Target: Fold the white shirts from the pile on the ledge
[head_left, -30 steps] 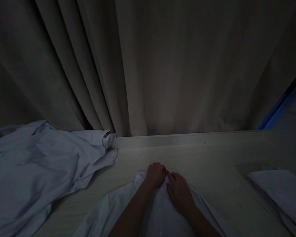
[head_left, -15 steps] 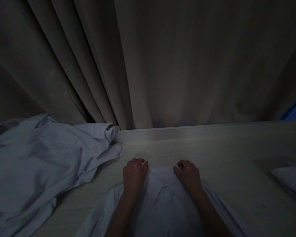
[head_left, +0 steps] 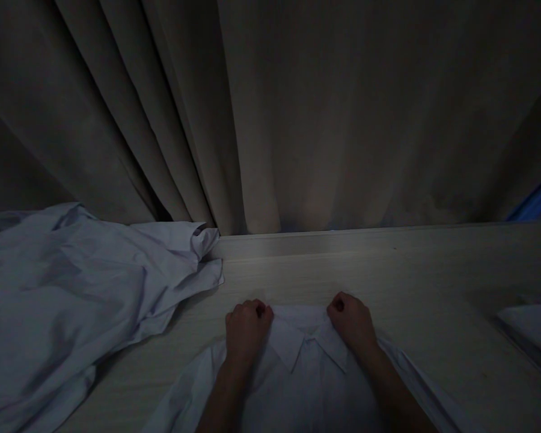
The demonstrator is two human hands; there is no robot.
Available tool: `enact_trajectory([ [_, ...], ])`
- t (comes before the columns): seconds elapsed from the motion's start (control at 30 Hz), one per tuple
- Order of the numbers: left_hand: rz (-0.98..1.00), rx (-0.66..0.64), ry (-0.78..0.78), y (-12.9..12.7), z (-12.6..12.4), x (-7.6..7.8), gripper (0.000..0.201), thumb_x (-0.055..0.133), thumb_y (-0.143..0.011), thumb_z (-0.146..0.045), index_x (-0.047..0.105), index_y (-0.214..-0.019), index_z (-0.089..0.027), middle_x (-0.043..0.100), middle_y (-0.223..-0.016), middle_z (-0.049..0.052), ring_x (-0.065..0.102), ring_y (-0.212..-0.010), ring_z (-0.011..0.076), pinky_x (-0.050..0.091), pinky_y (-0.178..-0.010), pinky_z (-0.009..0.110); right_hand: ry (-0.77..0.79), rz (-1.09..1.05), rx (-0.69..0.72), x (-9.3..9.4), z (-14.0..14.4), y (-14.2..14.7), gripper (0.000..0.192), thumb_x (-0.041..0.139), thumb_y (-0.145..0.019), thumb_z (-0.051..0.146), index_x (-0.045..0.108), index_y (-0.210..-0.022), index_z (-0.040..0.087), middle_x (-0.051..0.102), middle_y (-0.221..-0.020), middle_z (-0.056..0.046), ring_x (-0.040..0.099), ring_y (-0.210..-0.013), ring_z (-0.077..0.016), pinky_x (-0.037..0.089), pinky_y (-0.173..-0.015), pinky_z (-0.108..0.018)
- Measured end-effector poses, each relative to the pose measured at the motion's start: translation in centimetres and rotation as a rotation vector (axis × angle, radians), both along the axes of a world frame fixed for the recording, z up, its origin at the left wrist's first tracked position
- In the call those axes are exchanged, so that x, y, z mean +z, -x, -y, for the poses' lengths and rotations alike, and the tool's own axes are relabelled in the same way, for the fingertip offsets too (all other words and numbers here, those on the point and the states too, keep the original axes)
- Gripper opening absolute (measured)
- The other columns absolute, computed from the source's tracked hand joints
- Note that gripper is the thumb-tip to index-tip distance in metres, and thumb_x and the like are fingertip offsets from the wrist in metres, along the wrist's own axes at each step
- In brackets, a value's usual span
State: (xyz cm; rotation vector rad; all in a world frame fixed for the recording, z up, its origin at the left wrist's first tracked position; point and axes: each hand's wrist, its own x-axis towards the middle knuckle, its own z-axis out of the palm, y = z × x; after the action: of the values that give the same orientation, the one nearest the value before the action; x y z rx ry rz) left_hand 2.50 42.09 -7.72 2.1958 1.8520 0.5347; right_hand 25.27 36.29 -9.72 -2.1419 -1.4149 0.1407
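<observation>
A white collared shirt (head_left: 306, 391) lies front side up on the pale wooden surface, its sleeves spread to both sides. Its collar (head_left: 288, 346) points toward me, with both tips folded down. My left hand (head_left: 247, 328) pinches the collar's left end between thumb and fingers. At the collar's right end, my right hand (head_left: 351, 322) is closed in a similar pinch. The lower part of the shirt runs out of view at the bottom, and my forearms cover parts of its shoulders.
A crumpled heap of white cloth (head_left: 94, 276) lies at the left. Another white cloth piece (head_left: 532, 328) sits at the right edge. Beige curtains (head_left: 297, 120) hang behind the pale surface (head_left: 415, 288). Something blue (head_left: 538, 198) shows at the far right.
The collar has been straightened and its tips now lie flat and visible. My hands have moved slightly apart, the right one shifting right, and their fingers have closed on the collar ends.
</observation>
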Motion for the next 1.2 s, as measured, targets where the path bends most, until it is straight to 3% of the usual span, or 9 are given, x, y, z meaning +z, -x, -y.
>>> enact_trajectory([
  [0.17, 0.129, -0.029, 0.026, 0.3, -0.3, -0.5, 0.023, 0.042, -0.082, -0.031, 0.063, -0.078, -0.022, 0.07, -0.079, 0.002, 0.06, -0.073, 0.0144, 0.035, -0.068, 0.027, -0.02, 0.024, -0.025, -0.4, -0.1, 0.2, 0.015, 0.047, -0.075, 0.029, 0.055, -0.063, 0.023, 0.061, -0.065, 0.0, 0.053, -0.062, -0.0144, 0.032, -0.059, -0.027],
  [0.4, 0.188, 0.003, 0.01, 0.5, -0.6, -1.3, 0.029, 0.038, -0.085, -0.036, 0.062, -0.081, -0.02, 0.07, -0.082, 0.005, 0.062, -0.077, 0.0168, 0.037, -0.072, 0.029, 0.008, -0.031, -0.06, -0.4, -0.2, 0.2, 0.018, 0.045, -0.077, 0.032, 0.058, -0.069, 0.023, 0.064, -0.068, -0.001, 0.056, -0.065, -0.0154, 0.035, -0.062, -0.027],
  [0.67, 0.212, -0.097, 0.043, 1.0, -0.5, -0.6, 0.037, 0.033, -0.088, -0.04, 0.066, -0.084, -0.022, 0.071, -0.088, 0.004, 0.062, -0.084, 0.0174, 0.039, -0.076, 0.029, 0.009, -0.353, 0.214, -0.3, -0.2, -2.2, 0.036, 0.036, -0.083, 0.039, 0.067, -0.08, 0.02, 0.068, -0.088, -0.006, 0.06, -0.086, -0.018, 0.041, -0.08, -0.029],
  [0.8, 0.231, -0.123, 0.052, 1.3, -0.6, -0.6, 0.027, 0.044, -0.082, -0.036, 0.066, -0.087, -0.022, 0.071, -0.088, 0.004, 0.062, -0.084, 0.0175, 0.04, -0.078, 0.03, 0.05, -0.41, 0.303, -0.7, -0.3, -3.2, 0.032, 0.044, -0.079, 0.039, 0.067, -0.089, 0.019, 0.068, -0.093, -0.006, 0.06, -0.09, -0.0183, 0.042, -0.083, -0.029],
  [0.9, 0.244, -0.123, 0.04, 1.4, -0.8, -1.0, 0.025, 0.044, -0.082, -0.036, 0.065, -0.082, -0.021, 0.07, -0.081, 0.003, 0.061, -0.079, 0.0163, 0.04, -0.074, 0.029, 0.053, -0.348, 0.293, -1.0, -0.4, -3.1, 0.027, 0.048, -0.077, 0.038, 0.065, -0.084, 0.019, 0.068, -0.088, -0.006, 0.06, -0.084, -0.0182, 0.043, -0.079, -0.029],
  [1.2, 0.268, -0.11, 0.029, 1.7, -1.3, -1.7, 0.027, 0.041, -0.085, -0.038, 0.062, -0.084, -0.022, 0.07, -0.083, 0.002, 0.063, -0.078, 0.015, 0.042, -0.074, 0.027, 0.036, -0.293, 0.212, -0.5, -0.4, -2.1, 0.025, 0.039, -0.083, 0.036, 0.059, -0.08, 0.022, 0.067, -0.081, -0.003, 0.059, -0.076, -0.0165, 0.041, -0.071, -0.028],
])
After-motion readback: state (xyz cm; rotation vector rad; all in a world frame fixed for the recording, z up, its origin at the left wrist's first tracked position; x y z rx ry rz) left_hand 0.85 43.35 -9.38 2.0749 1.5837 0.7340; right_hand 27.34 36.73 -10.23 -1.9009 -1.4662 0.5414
